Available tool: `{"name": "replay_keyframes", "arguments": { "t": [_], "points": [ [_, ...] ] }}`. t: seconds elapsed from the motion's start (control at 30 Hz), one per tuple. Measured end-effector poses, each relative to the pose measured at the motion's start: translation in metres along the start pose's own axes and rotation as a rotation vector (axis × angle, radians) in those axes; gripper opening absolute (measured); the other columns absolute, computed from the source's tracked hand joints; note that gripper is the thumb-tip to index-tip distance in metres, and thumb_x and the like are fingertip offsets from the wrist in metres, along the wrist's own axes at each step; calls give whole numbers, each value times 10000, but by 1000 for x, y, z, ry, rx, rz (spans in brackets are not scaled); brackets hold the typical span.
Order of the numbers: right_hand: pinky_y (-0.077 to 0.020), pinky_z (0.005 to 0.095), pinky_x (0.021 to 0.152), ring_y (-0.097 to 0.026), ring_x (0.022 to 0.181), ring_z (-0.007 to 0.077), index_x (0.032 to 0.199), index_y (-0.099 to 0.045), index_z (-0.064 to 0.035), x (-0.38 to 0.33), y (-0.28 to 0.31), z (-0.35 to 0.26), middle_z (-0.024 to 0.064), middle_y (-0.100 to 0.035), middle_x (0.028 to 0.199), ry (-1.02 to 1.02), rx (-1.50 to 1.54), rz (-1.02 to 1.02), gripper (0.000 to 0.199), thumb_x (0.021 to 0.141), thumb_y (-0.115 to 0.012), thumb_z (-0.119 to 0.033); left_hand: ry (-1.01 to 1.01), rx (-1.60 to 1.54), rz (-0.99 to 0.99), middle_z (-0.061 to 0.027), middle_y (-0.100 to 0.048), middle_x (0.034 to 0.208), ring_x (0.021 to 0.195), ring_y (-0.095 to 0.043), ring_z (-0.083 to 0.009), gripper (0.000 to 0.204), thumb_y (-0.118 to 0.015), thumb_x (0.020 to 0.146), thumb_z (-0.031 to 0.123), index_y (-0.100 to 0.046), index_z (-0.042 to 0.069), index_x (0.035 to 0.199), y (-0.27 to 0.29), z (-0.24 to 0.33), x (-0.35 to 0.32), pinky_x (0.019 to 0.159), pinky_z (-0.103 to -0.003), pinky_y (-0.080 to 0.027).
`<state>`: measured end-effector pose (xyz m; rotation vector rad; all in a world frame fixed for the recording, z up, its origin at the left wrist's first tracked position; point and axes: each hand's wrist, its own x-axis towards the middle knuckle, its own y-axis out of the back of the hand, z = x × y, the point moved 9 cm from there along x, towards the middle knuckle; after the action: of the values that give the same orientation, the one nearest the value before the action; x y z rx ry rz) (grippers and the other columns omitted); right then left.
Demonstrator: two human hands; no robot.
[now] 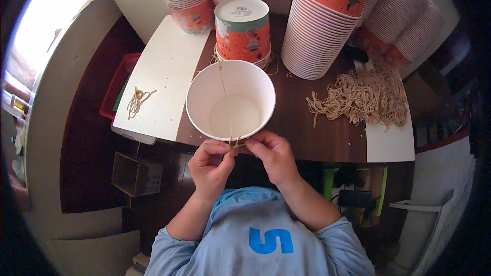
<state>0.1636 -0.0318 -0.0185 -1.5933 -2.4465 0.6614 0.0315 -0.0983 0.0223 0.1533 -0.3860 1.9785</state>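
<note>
A white-lined paper bucket (230, 84) stands at the table's near edge, its mouth tipped toward me. Tan string (225, 92) crosses the opening from the far rim to the near rim, where its ends meet in a loop or knot. My left hand (212, 166) pinches the string just outside the near rim. On the other side of the knot, my right hand (274, 157) grips the string between thumb and fingers, its knuckles close to the bucket's wall. The fingertips partly hide the knot.
Behind stands an upside-down orange printed bucket (243, 33) with string around its base. A tall stack of nested buckets (319, 33) rises at the back right. Tangled string (365, 94) lies on the right, a small bunch (138, 102) on the left white board (163, 66).
</note>
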Motion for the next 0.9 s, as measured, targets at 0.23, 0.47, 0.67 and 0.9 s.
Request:
{"name": "replay_keyframes", "arguments": {
  "t": [0.23,0.47,0.67,0.9],
  "points": [
    [-476,279,613,-581,679,127,852,-617,-13,-6,2,-33,59,-629,797,290,-518,150,111,806,-669,-99,-10,-35,22,-109,-601,904,778,-621,-151,130,-595,767,-121,-549,-18,833,1,-3,-2,715,-242,-506],
    [-465,243,622,-559,689,93,804,-600,-8,-9,-4,-51,33,-583,774,464,-694,189,77,805,-657,-60,124,-110,-9,-98,-601,900,763,-619,-146,115,-581,778,-106,-541,-9,825,-2,-10,-2,705,-241,-505],
    [-461,235,620,-560,711,143,934,-589,-27,-16,-12,-57,75,-569,883,405,-605,41,169,777,-653,-23,-3,-6,-21,-87,-591,911,809,-605,-140,263,-578,764,-121,-587,-35,1013,-4,14,1,718,-233,-488],
    [-419,332,645,-531,687,171,996,-607,-86,-51,-63,-98,85,-561,1032,1220,-1105,-124,399,623,-733,-26,-120,236,-218,-89,-605,892,793,-605,-137,270,-593,755,-111,-612,-31,1012,-14,42,4,710,-234,-483]
  ]
}}
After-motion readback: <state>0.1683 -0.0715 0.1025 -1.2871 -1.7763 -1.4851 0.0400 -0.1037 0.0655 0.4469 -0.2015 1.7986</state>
